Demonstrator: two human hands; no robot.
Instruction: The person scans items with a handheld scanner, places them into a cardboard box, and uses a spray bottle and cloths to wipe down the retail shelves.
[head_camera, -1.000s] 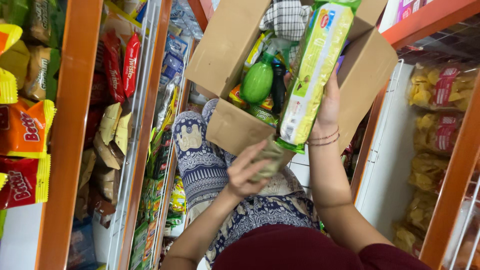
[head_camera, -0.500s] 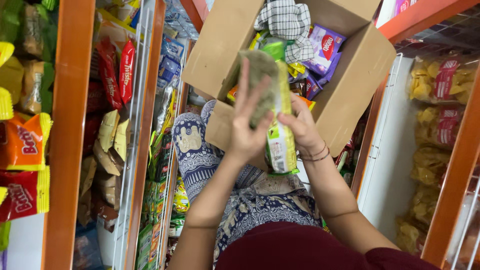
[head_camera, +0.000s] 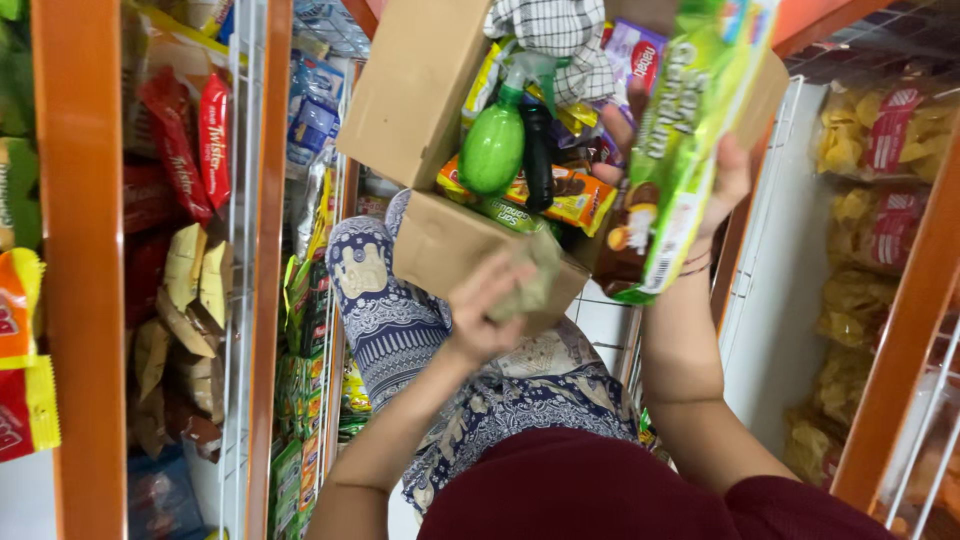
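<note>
The right hand (head_camera: 725, 175) has a closed grip on a long green snack pack (head_camera: 690, 140), raised above the cardboard box (head_camera: 420, 90) on the lap. The left hand (head_camera: 490, 300) clutches a crumpled cloth (head_camera: 535, 285). Wiping goes best with the pack held steady.

The cardboard box (head_camera: 440, 110) is filling the narrow aisle between the orange shelf racks. Inside it, a green spray bottle (head_camera: 495, 145), a checked cloth (head_camera: 560, 35) and snack packets are crowding the opening. Left of the box, wire shelving (head_camera: 240, 250) is closing in; right of it, a long green packet (head_camera: 690, 140) is blocking the way.
</note>
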